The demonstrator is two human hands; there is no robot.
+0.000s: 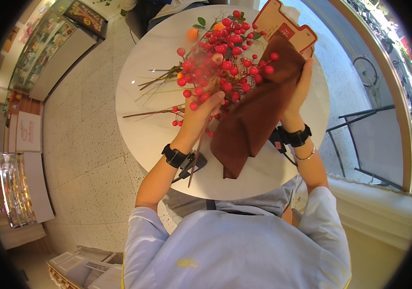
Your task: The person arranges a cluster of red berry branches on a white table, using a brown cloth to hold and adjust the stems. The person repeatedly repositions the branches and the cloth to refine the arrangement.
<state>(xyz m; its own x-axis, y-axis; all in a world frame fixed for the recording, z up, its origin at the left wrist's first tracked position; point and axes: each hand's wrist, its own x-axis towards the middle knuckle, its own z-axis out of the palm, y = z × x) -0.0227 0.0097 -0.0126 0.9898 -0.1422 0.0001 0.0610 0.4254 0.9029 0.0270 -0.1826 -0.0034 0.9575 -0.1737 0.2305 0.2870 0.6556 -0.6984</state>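
Note:
My left hand point(206, 106) grips a branch of artificial red berries point(198, 68), its brown stem point(194, 162) slanting down below the fist. The nearest berries are blurred and hide part of the fingers. With its palm along the right edge, my right hand point(298, 88) holds a folded dark brown cloth point(260, 108); its fingertips reach the cloth's upper corner. Behind the held branch, more berry sprays with green leaves point(236, 38) and orange fruits point(192, 34) lie on the round white table point(148, 141). Their bare stems point(155, 79) point left.
A tan card bag with red edging and writing point(300, 34) lies at the table's upper right. A seated person point(148, 14) is across the table. Black wrist straps with cabled devices point(197, 162) sit on both my wrists. A metal-framed chair point(368, 141) stands right, a glass display case point(43, 50) left.

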